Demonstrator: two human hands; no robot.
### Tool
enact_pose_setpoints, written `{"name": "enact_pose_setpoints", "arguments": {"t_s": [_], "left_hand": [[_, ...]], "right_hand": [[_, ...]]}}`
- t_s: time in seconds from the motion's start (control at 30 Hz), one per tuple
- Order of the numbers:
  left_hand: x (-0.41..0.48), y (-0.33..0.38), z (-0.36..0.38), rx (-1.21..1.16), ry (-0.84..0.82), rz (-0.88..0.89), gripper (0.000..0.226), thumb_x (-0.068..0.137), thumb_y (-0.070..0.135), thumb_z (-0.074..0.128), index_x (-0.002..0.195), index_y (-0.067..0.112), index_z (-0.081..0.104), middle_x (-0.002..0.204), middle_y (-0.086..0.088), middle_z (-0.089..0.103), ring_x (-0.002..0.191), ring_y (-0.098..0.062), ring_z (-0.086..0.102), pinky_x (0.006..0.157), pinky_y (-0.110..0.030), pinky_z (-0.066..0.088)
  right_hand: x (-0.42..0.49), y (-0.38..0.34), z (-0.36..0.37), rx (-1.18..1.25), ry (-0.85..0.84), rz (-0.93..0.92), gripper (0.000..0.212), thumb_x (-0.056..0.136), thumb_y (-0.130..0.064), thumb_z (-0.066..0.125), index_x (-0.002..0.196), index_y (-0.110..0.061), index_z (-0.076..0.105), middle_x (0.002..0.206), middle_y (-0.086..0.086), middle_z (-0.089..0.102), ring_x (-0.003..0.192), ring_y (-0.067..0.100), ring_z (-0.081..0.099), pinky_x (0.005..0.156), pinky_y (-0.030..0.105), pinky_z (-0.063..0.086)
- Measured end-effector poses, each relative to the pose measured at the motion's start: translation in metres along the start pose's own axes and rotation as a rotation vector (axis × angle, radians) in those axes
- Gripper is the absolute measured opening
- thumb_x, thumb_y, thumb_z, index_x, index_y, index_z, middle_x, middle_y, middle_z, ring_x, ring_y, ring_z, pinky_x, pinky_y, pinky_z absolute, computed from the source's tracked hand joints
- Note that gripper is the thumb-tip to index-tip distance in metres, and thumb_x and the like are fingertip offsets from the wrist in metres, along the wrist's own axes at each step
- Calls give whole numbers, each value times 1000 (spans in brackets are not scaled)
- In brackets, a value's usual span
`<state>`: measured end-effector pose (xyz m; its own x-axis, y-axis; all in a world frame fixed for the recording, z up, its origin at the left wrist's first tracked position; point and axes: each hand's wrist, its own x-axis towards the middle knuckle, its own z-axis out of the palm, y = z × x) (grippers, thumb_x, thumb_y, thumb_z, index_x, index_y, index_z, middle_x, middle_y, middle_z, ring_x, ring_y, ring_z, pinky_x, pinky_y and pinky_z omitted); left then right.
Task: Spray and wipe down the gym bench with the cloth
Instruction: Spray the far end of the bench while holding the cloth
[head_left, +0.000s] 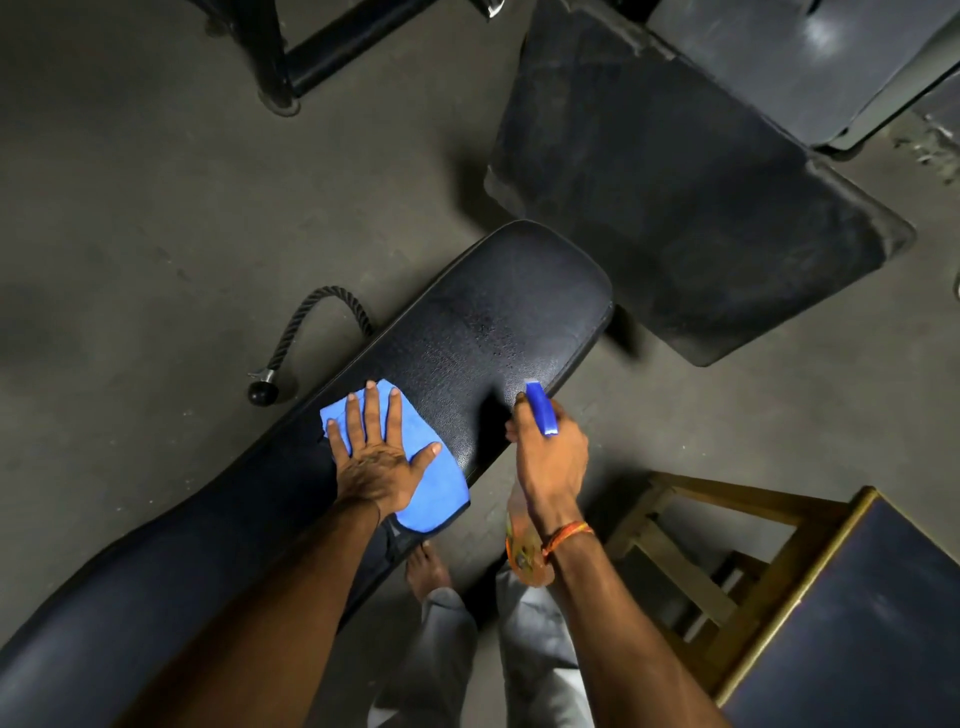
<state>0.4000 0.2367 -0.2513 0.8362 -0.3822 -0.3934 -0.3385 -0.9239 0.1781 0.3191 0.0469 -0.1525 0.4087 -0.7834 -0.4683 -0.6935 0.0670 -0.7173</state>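
Note:
A long black padded gym bench runs from the lower left up to the middle of the head view. Small wet droplets speckle its far end. My left hand lies flat with straight, spread fingers on a blue cloth and presses it onto the bench pad. My right hand grips a spray bottle with a blue nozzle head at the bench's right edge. The nozzle points over the pad. The bottle's orange body shows below my wrist.
A second dark padded bench lies to the upper right. A wooden stool with a dark top stands at the lower right. A black rope handle lies on the grey floor to the left. A black metal frame stands at the top. My bare foot is below the bench.

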Motion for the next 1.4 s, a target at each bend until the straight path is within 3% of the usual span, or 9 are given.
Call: {"name": "enact_pose_setpoints", "arguments": {"t_s": [0.27,0.43,0.57,0.77,0.9,1.13,1.2,1.3,1.4], "left_hand": [[-1,-2,4,-6,29,18,103,83,86,0,161,21,15,169,-11,10,155,-36,8,121,-61,6],[-1,-1,5,0,49,35,101,85,84,3,160,19,20,168,-13,16,154,-39,14,119,-62,10],[0,-2,6,5,50,35,102,84,85,2,160,19,20,168,-13,15,154,-38,11,120,-61,7],[0,-1,6,5,61,36,105,83,86,-1,161,19,22,168,-12,14,154,-37,11,120,-62,11],[1,-1,5,8,55,39,108,80,87,-3,161,19,18,169,-11,11,155,-37,8,121,-60,5],[1,-3,7,9,56,43,103,84,85,2,160,18,20,168,-13,14,154,-39,12,119,-63,11],[1,-3,7,9,61,45,102,84,84,3,160,18,20,168,-13,14,154,-38,11,119,-63,10],[1,-3,8,16,71,47,101,85,83,5,160,18,21,168,-13,16,153,-38,11,119,-62,8],[1,-3,8,16,87,51,100,86,83,5,160,18,22,168,-13,16,153,-37,11,120,-55,1]], "right_hand": [[33,-9,-16,50,193,23,37,95,-43,60,82,-9,68,75,8,74,76,31,67,72,40,52],[54,-19,-26,29,229,28,40,93,-45,57,81,-9,67,80,14,72,75,34,61,73,40,49],[61,-20,-29,49,247,54,39,90,-50,53,74,-15,62,76,11,74,77,32,71,76,40,57],[54,-13,-28,30,192,28,44,88,-52,53,76,-11,63,75,9,74,76,32,71,75,42,58],[38,-9,-21,-3,67,-45,37,95,-42,60,81,-9,68,73,5,74,75,26,70,67,32,47],[22,-6,-4,-22,-55,-82,44,81,-56,54,73,-13,60,69,4,70,72,29,73,73,45,59],[20,-9,-4,-47,-64,-85,44,82,-55,52,70,-13,59,68,5,71,71,28,73,73,42,59],[19,-8,-8,-22,-11,-94,44,84,-51,53,75,-9,62,70,7,70,70,27,69,63,23,51],[20,-6,-16,-25,41,-57,38,94,-41,61,77,-7,63,69,6,72,71,27,70,64,32,47]]}}
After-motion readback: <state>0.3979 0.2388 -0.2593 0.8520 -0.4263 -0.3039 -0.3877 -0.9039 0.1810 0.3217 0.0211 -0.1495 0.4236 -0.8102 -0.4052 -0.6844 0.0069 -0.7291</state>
